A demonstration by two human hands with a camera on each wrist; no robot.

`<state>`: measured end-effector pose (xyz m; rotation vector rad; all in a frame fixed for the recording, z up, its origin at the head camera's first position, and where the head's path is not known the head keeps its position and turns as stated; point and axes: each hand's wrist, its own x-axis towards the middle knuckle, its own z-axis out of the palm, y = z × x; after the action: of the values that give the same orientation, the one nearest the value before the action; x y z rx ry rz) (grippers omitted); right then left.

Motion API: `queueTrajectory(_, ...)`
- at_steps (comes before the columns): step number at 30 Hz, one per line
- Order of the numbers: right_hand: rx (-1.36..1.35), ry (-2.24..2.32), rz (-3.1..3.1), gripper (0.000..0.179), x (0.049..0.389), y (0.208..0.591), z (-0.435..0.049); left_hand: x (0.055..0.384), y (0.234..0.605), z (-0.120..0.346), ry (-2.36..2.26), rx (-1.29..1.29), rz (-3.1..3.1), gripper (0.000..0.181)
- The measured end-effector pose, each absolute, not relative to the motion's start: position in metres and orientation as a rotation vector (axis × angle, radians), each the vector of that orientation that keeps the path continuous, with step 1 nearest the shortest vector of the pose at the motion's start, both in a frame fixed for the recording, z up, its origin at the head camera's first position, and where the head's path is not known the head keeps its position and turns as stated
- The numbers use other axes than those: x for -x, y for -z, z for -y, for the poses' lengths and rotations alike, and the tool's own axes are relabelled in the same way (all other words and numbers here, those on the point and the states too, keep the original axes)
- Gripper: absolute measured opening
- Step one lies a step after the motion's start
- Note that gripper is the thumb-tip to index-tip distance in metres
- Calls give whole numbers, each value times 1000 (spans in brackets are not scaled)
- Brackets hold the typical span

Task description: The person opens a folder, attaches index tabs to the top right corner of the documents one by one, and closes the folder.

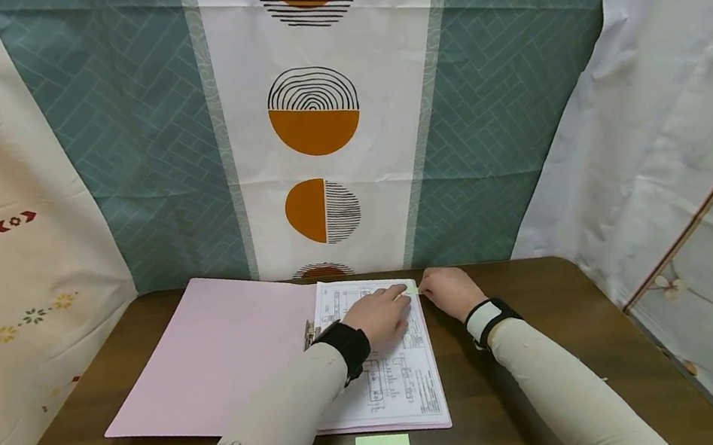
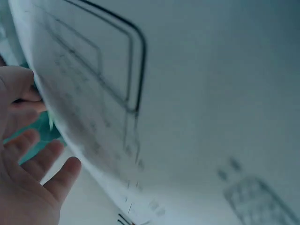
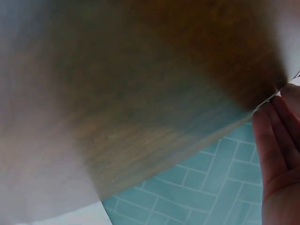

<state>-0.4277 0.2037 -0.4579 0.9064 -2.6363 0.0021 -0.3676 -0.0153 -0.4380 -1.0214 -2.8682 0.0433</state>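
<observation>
Head view: pale green note (image 1: 412,291) at top right edge of printed sheets (image 1: 419,373) in pink folder (image 1: 244,345). Green strip (image 1: 382,443) on bench (image 1: 485,409), nearer the wearer; wrist views miss it. Left hand (image 1: 380,318) on sheets, fingers loose; left wrist view shows them spread. Right hand (image 1: 454,292) pinches note's outer end; right wrist view shows fingertips (image 3: 262,124) together.

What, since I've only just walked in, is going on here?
A pink folder lies open on a table, printed sheets on its right side. A person's right hand pinches a pale green strip at the sheets' upper right edge; the left hand is over the sheets, just left of the strip. Another green strip lies in front of the folder.
</observation>
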Motion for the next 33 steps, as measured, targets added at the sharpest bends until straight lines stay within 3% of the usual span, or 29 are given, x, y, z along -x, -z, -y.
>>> queueTrajectory(6,-894,44,2634,9,427,457,-200,379,443,5,-86,1029,2874,60)
queueTrajectory(21,-863,60,2682,9,421,452,-198,388,448,0,-139,999,2966,64)
queueTrajectory(33,-877,62,2662,8,425,455,-200,408,470,-11,-96,784,3046,70)
